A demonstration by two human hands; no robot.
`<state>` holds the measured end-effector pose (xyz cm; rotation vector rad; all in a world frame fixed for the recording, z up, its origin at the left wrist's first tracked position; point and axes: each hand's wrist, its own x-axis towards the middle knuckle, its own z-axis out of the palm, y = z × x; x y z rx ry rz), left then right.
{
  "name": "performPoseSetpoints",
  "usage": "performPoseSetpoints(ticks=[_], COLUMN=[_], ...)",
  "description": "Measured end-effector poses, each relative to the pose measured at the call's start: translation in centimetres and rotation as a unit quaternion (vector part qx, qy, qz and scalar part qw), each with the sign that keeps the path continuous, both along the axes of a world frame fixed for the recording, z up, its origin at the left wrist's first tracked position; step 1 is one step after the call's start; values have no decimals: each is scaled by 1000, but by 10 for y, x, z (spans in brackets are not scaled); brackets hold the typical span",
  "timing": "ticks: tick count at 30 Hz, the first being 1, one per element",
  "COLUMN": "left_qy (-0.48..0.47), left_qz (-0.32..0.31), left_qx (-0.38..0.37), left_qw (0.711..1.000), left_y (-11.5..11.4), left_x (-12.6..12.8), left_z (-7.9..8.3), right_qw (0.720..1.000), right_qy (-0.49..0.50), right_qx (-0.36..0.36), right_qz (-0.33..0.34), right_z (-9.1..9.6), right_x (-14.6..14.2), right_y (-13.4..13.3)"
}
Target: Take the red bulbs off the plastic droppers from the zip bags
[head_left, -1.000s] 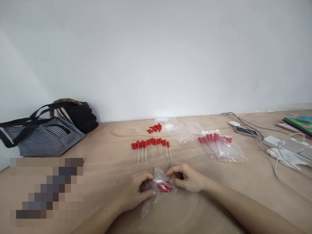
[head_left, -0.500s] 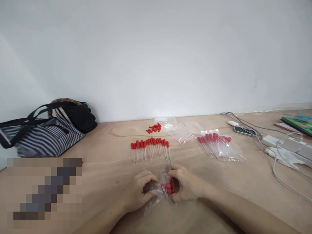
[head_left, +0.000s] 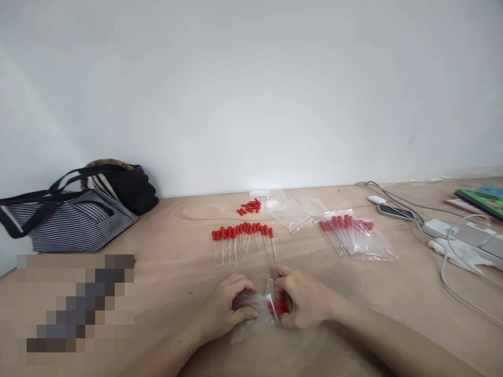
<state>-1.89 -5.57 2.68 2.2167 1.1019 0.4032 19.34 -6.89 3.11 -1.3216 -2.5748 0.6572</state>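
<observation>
My left hand [head_left: 232, 306] is closed around a clear plastic zip bag [head_left: 251, 324] near the table's front edge. Pressed against the bag from the other side, my right hand [head_left: 301, 301] grips a bundle of droppers [head_left: 278, 307] by their red rubber bulbs. Their stems point left and look to be inside the bag, though film and fingers partly hide them. Just beyond my hands lies a row of loose droppers [head_left: 243, 242], red bulbs away from me. Farther right, a filled zip bag [head_left: 375, 246] holds several droppers.
Loose red bulbs [head_left: 249, 207] and flat clear bags [head_left: 293, 214] lie toward the wall. A striped bag [head_left: 74, 225] stands at the left. On the right are a black device [head_left: 395, 211], cables, a power strip [head_left: 436, 228] and colourful boards [head_left: 481, 199].
My right hand and the red bulbs have shifted slightly right, leaving a wider gap from my left hand, which stays nearly in place on the bag.
</observation>
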Motion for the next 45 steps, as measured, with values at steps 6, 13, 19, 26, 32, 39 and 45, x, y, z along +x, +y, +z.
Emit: performPoseSetpoints(ticks=[6, 13, 19, 26, 32, 39, 45], left_qy=[-9, -28, -19, -19, -23, -27, -15], left_qz=[-6, 48, 65, 63, 70, 49, 49], left_qx=[-6, -42, -40, -11, -17, -17, -47], left_qw=[1000, 998, 997, 998, 997, 998, 998], left_y=[2, -1, -3, -3, -3, -2, -4], left_x=[-1, -4, -3, -3, -4, -6, -9], left_z=[-3, -4, -3, -3, -4, -6, -1], right_qw=[999, 970, 899, 918, 854, 794, 846], right_qy=[-17, 175, 329, 290, 374, 469, 404], right_qx=[43, -120, -270, -257, -340, -291, -182], right_qz=[7, -120, -104, -81, -124, -256, -296], right_z=[5, -8, -25, -19, -23, -26, -26], right_x=[-2, 23, 25, 22, 30, 40, 57], right_y=[-8, 9, 20, 14, 23, 49, 86])
